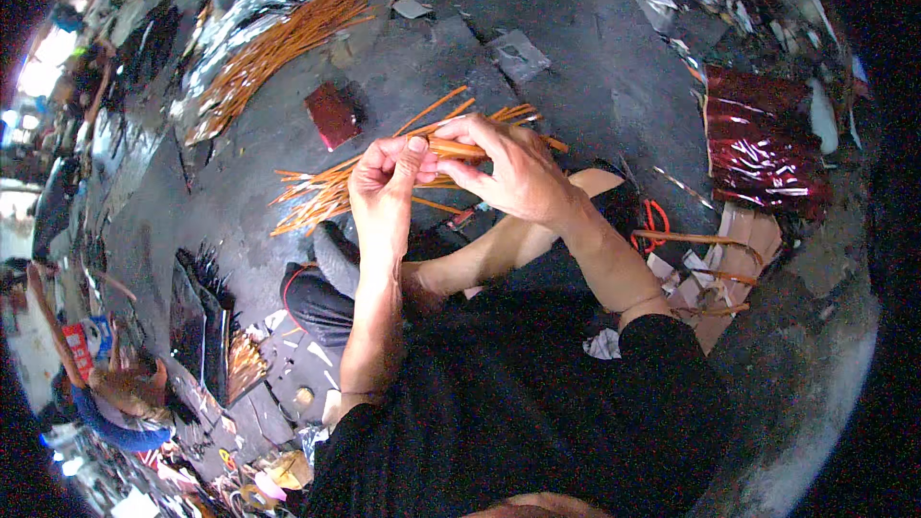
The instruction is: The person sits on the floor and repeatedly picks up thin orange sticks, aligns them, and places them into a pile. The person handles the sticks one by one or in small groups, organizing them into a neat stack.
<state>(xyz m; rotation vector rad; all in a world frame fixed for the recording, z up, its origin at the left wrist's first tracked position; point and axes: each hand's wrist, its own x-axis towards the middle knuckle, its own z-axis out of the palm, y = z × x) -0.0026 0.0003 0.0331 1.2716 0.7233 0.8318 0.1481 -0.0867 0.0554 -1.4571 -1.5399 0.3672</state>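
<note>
Both my hands are raised in front of me over my crossed legs, close together. An orange-brown stick runs between them. My left hand pinches its left end between thumb and fingers. My right hand is closed round the other end, its fingers hiding part of the stick. Whether it is one piece or a few pressed together cannot be made out. Beneath and behind the hands, a loose pile of thin orange-brown sticks lies on the floor, partly hidden by my wrists.
A larger bundle of sticks lies far left beside silvery strips. A small dark red sheet is nearer. To the right are shiny red foil, orange-handled scissors and cardboard scraps. A black folded sheet is at left.
</note>
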